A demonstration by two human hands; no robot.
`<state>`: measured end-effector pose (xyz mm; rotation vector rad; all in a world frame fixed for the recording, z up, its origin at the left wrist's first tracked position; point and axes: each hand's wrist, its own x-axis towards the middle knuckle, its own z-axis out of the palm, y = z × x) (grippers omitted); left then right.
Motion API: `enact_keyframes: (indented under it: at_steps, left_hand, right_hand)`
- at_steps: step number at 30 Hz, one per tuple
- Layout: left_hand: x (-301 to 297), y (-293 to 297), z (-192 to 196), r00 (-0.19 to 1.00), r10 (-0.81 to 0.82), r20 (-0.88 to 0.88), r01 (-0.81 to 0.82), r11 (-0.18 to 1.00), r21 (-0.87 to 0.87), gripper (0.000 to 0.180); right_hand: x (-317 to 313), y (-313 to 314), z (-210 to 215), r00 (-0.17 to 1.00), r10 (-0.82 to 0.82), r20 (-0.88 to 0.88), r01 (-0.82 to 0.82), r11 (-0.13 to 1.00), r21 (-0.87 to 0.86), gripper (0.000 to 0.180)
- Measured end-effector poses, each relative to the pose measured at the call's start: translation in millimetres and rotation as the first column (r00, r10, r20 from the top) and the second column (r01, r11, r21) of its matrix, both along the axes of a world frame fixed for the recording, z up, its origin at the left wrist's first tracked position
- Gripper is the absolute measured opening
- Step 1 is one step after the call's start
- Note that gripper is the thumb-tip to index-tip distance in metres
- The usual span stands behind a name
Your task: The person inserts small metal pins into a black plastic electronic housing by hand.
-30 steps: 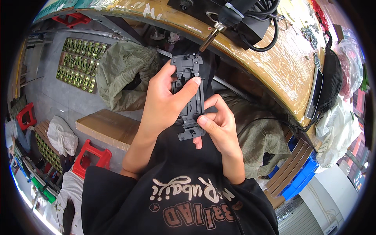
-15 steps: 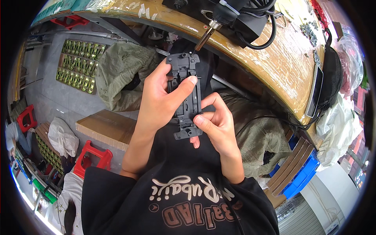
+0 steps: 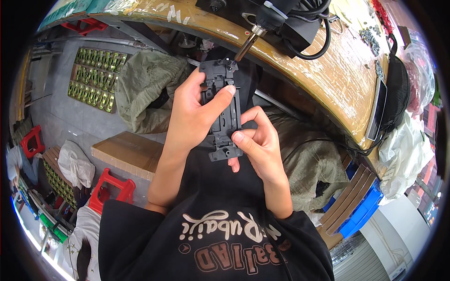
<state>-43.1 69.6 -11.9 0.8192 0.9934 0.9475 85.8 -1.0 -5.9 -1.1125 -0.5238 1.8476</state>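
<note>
In both hands I hold a long black plastic chassis (image 3: 228, 121), like the base of a toy car, upright in front of my chest. My left hand (image 3: 197, 110) is closed round its left side, thumb pressed across the middle. The thumb of my right hand (image 3: 260, 141) presses on the lower right edge, with fingers curled behind. At the chassis's far end is the metal tip of a fixed tool (image 3: 251, 41) with a black body, which looks like a screw-driving head. Whether tip and chassis touch, I cannot tell.
The wooden bench (image 3: 323, 82) curves across the far side and right, with black cables (image 3: 323, 40) and small dark parts (image 3: 370, 41) on it. A cardboard box (image 3: 126, 152), a red stool (image 3: 112, 189) and a tray of green-gold pieces (image 3: 96, 79) stand at left. Blue crates (image 3: 363, 210) are at right.
The chassis and both my hands have shifted slightly upward, toward the tool. The grip of both hands stays the same.
</note>
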Motion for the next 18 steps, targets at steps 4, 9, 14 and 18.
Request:
enact_keyframes:
  at_steps: [4, 9, 14, 18]
  left_hand:
    - [1.6, -0.6, 2.2, 1.000, -0.003, 0.022, 0.003, 1.000, -0.001, 0.018]
    - [5.4, -0.2, 2.2, 0.999, 0.014, 0.032, -0.015, 1.000, 0.023, 0.017]
    - [2.8, -0.6, 0.1, 1.000, 0.012, 0.024, -0.011, 1.000, -0.011, 0.017]
    - [1.2, -1.2, 0.6, 1.000, 0.022, 0.018, -0.022, 1.000, 0.000, 0.018]
  right_hand:
    - [-0.2, -1.6, 3.7, 1.000, -0.020, -0.006, 0.020, 1.000, 0.013, 0.023]
    - [2.5, -2.2, 3.2, 0.999, -0.029, -0.012, 0.030, 0.999, 0.032, 0.023]
    - [0.4, -0.8, 3.7, 0.999, -0.035, -0.009, 0.035, 0.999, 0.019, 0.023]
    - [-0.8, -1.4, 3.3, 0.999, -0.042, -0.016, 0.043, 0.999, 0.028, 0.022]
